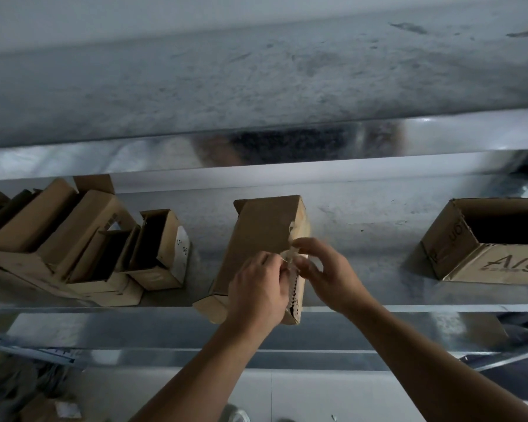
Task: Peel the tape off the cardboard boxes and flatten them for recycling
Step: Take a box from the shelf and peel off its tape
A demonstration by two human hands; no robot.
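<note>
From my head camera I look down at a metal shelf (363, 233). The box (262, 239) I am working on lies on it, right in the middle, with its near end poking over the front edge. It is brown and not yet flat.

My left hand (256, 287) rests on the near part of the box. Its fingers are curled at the box's right edge and seem to pinch the tape (289, 257) there. My right hand (326, 269) is just beside it. Its thumb and finger are pressed together on the same bit of tape. The tape is thin, see-through and a little blurry, so I cannot tell how much is off.

I think the box is light and empty. It would slide if I pulled hard, so my left hand should press it down. The card is stiff but bends at the folds, and its right edge already looks torn and jagged. The tape is sticky and thin, so it may snap. I should hold it close to the card and pull slowly along the edge.

On the left is a pile (73, 239) of other boxes. On the right stands an open box (485, 248), well apart from mine.
</note>
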